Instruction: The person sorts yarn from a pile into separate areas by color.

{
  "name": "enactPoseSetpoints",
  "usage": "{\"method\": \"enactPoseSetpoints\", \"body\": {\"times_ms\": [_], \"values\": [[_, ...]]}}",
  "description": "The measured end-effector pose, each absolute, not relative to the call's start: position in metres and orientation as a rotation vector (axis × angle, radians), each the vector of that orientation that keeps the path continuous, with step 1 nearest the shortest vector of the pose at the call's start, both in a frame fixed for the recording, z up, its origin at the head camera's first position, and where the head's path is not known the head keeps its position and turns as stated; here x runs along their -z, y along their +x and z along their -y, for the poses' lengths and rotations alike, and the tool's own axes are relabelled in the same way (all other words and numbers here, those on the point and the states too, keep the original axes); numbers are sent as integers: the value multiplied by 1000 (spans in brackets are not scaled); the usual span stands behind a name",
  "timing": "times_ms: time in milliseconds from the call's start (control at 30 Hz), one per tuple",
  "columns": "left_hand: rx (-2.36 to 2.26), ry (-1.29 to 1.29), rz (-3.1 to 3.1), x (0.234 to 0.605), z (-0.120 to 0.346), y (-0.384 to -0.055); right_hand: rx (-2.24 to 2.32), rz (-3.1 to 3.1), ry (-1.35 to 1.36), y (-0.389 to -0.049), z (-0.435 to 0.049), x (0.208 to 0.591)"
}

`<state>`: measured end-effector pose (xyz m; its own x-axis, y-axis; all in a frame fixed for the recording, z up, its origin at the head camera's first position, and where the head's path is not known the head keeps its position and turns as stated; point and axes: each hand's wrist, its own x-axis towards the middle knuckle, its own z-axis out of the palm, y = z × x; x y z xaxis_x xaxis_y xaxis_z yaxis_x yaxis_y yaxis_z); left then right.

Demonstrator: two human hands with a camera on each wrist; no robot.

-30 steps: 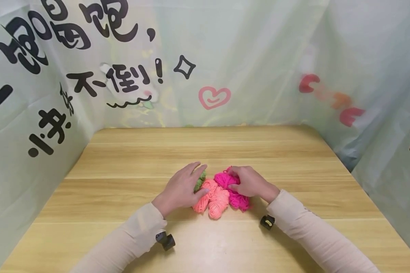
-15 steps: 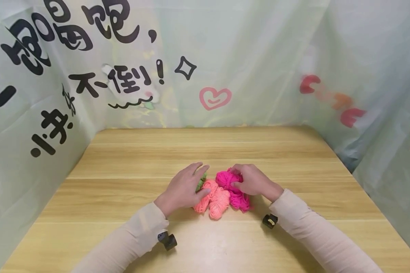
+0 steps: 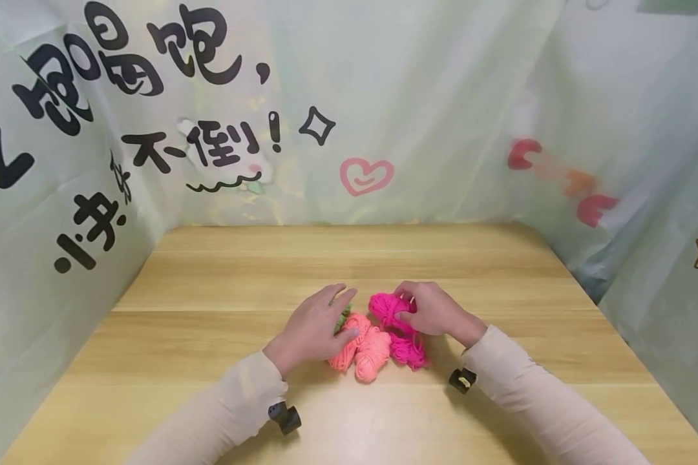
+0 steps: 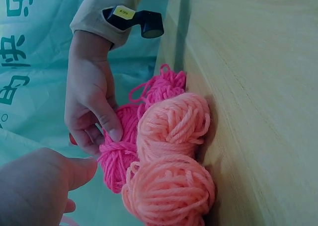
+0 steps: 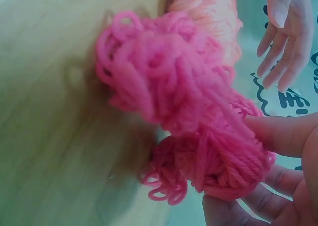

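My right hand (image 3: 436,310) holds a hot-pink yarn skein (image 3: 386,309) between thumb and fingers, on the right of the yarn group. In the right wrist view the thumb lies on one side of that skein (image 5: 228,161) and the fingers on the other. A second hot-pink skein (image 3: 408,352) lies just nearer the front. Two coral yarn skeins (image 3: 373,355) lie side by side to the left. My left hand (image 3: 311,326) stays over the group's left side, fingers relaxed, its thumb overlapping a coral skein. Green yarn (image 3: 342,318) shows partly behind the left hand, mostly hidden.
The yarn lies on a wood-grain table (image 3: 349,265). A pale green printed curtain (image 3: 430,116) with black lettering and a pink heart stands behind and along both sides. A small black camera (image 3: 285,418) hangs at the left wrist, another (image 3: 462,380) at the right.
The held hot-pink skein has shifted slightly right with my right hand, opening a wider gap from the coral skeins. My left hand has hardly moved. The head view has tilted up slightly.
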<state>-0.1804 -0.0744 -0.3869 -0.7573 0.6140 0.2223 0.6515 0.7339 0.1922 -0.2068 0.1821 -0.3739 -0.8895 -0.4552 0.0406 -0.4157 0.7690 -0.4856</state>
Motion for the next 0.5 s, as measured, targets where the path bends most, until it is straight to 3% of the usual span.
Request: {"method": "enactPoseSetpoints", "body": {"times_ms": [500], "values": [[403,-1009,2810,388,70,-179,796,-2872,-689,-206,-183,366]]}}
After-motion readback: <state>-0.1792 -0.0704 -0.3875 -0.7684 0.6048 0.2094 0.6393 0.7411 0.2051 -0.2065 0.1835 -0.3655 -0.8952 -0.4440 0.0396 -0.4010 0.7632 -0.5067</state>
